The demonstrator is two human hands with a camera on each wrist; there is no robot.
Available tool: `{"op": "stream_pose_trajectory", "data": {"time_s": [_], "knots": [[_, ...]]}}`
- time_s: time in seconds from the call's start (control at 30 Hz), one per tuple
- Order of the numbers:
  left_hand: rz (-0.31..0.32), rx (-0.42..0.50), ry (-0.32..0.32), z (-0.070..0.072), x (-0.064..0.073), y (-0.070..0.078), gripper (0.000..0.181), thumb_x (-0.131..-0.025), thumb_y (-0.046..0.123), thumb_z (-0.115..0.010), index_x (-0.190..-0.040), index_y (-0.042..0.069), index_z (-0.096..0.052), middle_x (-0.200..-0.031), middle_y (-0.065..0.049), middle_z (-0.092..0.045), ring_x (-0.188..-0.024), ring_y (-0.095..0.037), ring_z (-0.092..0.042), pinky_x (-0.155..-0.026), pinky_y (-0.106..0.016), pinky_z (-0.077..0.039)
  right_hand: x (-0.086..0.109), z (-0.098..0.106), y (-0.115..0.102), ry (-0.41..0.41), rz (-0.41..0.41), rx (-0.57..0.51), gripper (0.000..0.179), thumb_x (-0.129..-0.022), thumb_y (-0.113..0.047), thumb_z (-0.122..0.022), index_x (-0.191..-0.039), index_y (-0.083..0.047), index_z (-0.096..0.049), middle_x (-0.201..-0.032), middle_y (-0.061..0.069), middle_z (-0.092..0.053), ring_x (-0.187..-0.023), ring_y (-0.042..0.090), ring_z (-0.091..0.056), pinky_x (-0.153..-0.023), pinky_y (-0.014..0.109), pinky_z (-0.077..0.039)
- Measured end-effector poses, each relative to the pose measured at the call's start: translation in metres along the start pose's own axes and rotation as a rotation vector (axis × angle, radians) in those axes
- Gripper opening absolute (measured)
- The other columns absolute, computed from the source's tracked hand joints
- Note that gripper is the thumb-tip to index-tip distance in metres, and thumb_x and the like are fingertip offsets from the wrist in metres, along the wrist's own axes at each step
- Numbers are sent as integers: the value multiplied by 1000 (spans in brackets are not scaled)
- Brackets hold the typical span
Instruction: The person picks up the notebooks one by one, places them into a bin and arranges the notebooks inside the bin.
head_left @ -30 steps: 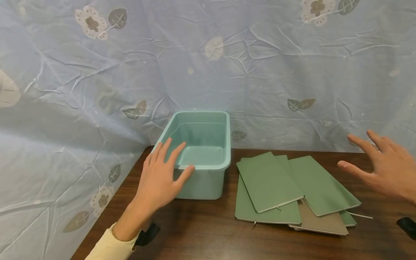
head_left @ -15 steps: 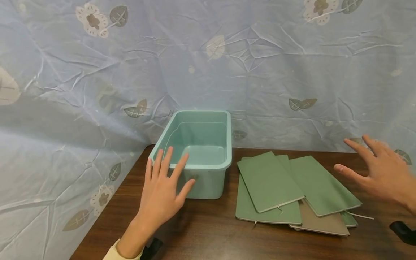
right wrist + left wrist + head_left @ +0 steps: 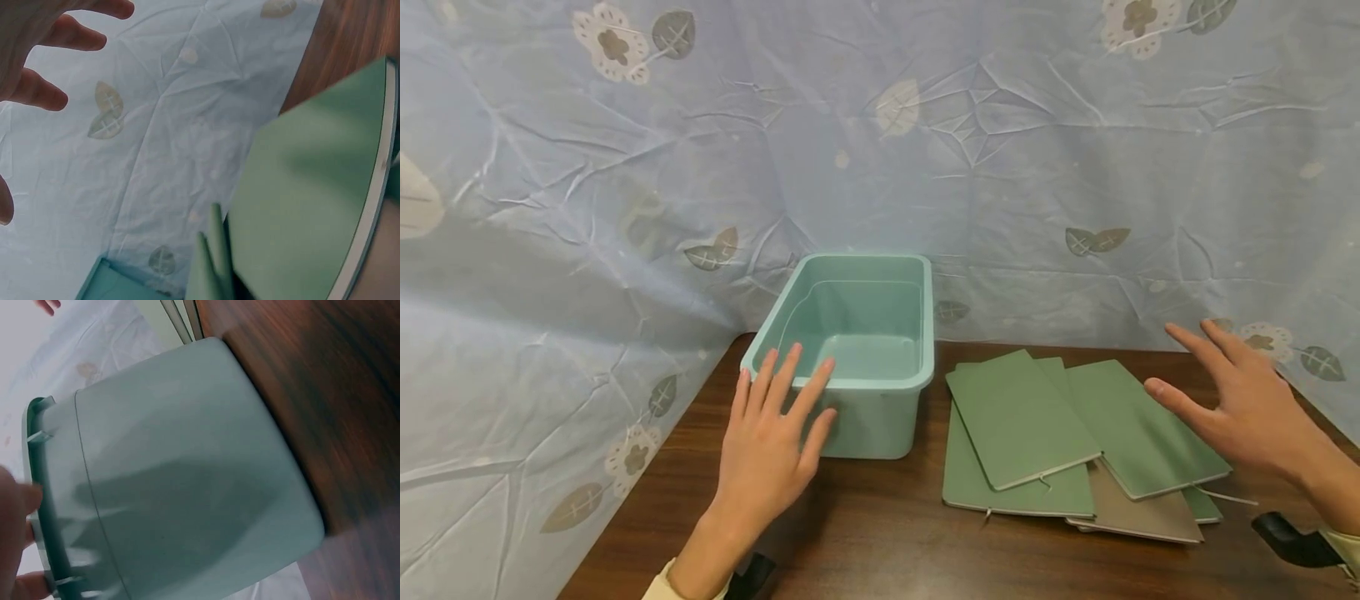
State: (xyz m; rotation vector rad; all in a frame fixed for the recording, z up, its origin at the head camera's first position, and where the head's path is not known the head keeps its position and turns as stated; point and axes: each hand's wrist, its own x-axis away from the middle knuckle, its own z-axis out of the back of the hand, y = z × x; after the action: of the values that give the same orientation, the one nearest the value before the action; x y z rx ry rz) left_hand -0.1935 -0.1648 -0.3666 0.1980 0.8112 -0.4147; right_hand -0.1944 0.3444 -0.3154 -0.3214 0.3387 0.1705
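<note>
With fingers spread, my left hand (image 3: 766, 454) is raised at the near side of a pale teal plastic tub (image 3: 872, 421). Its fingertips overlap the tub's front rim in the head view, and it holds nothing. The tub's inside shows bare. My right hand (image 3: 1243, 404), fingers apart and holding nothing, hovers over the right side of a loose pile of notebooks. On top lie two green notebooks, one (image 3: 1022, 421) at the left and another (image 3: 1150, 429) at the right. A brown notebook (image 3: 1150, 504) and more green covers show partly from beneath. Thin ribbon markers stick out at their near edges.
The dark wooden table (image 3: 880, 533) bears the tub and the notebooks. A pale blue-grey cloth (image 3: 1000, 208) with printed flowers and leaves hangs behind the table and along its left side. The tub stands close to the back cloth, left of the pile.
My right hand has moved left and slightly down, farther over the notebooks. My left hand has drawn back a little toward me from the tub. Tub and notebooks stay in place.
</note>
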Motion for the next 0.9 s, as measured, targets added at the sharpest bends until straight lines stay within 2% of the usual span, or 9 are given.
{"op": "stream_pose_trajectory", "data": {"time_s": [0.2,0.33,0.53,0.8,0.9], "knots": [[-33,52,191,-5,0,-6,37,-102,27,-49,-138,25,-60,-143,-8,-58,-133,-35,-52,-114,-62,-37,-5,-4,-15,-57,-13,-130,76,-98,-45,-56,-159,-23,-18,-164,26,-8,-145,58,-10,-94,83,-21],[-58,71,291,-8,-2,-7,34,-99,19,-53,-131,22,-66,-135,-7,-64,-125,-34,-59,-108,-61,-43,-5,-9,-24,-85,-22,-187,72,-99,-46,-54,-159,-29,-17,-164,21,-14,-145,55,-16,-95,79,-27],[-82,56,331,-9,-2,-9,36,-95,12,-57,-128,21,-68,-132,-6,-66,-122,-32,-62,-105,-61,-47,-6,-18,-34,-150,-63,-266,67,-101,-51,-47,-158,-35,-17,-164,17,-21,-144,52,-22,-95,76,-33],[-89,85,355,-10,-3,-10,33,-94,20,-63,-126,19,-70,-130,-6,-67,-120,-32,-63,-104,-62,-48,-10,-35,-43,-258,-151,-337,71,-100,-60,-39,-159,-27,-17,-162,19,-26,-136,53,-37,-90,66,-48],[-78,101,347,-10,-2,-9,34,-94,27,-62,-126,18,-70,-131,-7,-67,-121,-33,-62,-105,-62,-46,-13,-43,-46,-304,-179,-354,76,-99,-63,-37,-159,-23,-18,-160,21,-28,-135,52,-39,-90,64,-49]]}}
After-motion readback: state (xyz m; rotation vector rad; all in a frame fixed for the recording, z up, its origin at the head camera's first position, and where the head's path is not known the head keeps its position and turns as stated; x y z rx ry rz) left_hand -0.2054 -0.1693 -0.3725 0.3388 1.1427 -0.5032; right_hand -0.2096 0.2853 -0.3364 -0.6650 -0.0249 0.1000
